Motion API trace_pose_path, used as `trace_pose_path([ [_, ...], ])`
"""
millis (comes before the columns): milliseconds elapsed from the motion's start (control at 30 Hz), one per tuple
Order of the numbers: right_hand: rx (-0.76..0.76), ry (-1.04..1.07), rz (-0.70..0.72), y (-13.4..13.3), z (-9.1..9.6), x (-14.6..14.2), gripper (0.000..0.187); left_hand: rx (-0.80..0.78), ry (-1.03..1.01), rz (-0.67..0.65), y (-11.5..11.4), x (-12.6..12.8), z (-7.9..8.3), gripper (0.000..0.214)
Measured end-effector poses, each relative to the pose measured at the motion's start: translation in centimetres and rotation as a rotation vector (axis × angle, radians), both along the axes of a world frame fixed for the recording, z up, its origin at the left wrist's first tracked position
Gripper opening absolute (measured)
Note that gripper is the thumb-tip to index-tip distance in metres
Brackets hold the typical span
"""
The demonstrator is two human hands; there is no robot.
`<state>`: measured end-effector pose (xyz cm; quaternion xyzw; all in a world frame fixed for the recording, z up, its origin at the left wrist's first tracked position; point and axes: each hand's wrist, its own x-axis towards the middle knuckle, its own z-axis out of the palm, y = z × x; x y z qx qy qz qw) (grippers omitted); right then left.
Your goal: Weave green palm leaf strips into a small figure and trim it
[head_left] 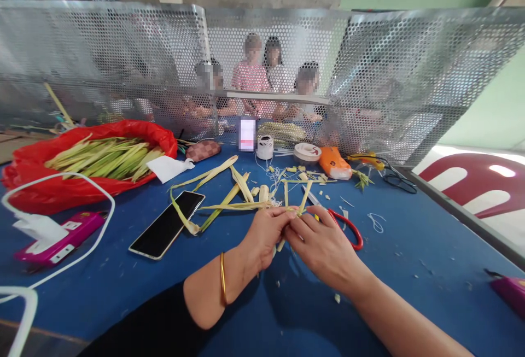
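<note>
My left hand (262, 235) and my right hand (320, 245) meet above the blue table (410, 247), fingers pinched together on a thin pale-green leaf strip (304, 198) that sticks up and away from them. A gold bangle sits on my left wrist. More long leaf strips (223, 193) lie spread on the table just beyond my hands. Red-handled scissors (348, 227) rest under and right of my right hand.
A black phone (167, 224) lies left of my hands. A red bag of green leaves (102, 157) sits far left, with a pink device (57, 239) and white cable. Thread spool (264, 147), tape roll (307, 152) and orange object (335, 163) stand before a perforated metal screen; several people sit behind it.
</note>
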<state>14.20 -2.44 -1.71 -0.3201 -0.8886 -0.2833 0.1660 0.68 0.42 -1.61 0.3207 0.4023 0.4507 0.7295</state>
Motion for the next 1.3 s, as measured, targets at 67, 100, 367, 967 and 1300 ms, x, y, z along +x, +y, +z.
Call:
trace_pose_path([
  [67, -0.005, 0.112, 0.018, 0.1, -0.1, 0.0, 0.019, 0.032, 0.005, -0.004, 0.1, -0.1, -0.2, 0.026],
  [100, -0.02, 0.216, 0.018, 0.1, -0.2, 0.0, 0.019, 0.053, 0.018, -0.004, 0.2, -0.1, -0.2, 0.027],
  [367, -0.563, 1.206, -0.127, 0.6, -0.8, 0.1, 0.017, 0.168, 0.24, -0.058, 0.3, -0.5, 0.7, 0.017],
  [967, -0.995, 1.534, -0.168, 0.8, -0.5, -0.3, 0.017, 0.04, 0.131, 0.036, 1.3, -1.1, 0.5, 0.02],
  [1300, -0.168, 0.676, -0.039, 0.6, 0.7, 1.0, 0.017, 0.144, 0.181, -0.003, 0.7, -0.7, 0.5, 0.023],
])
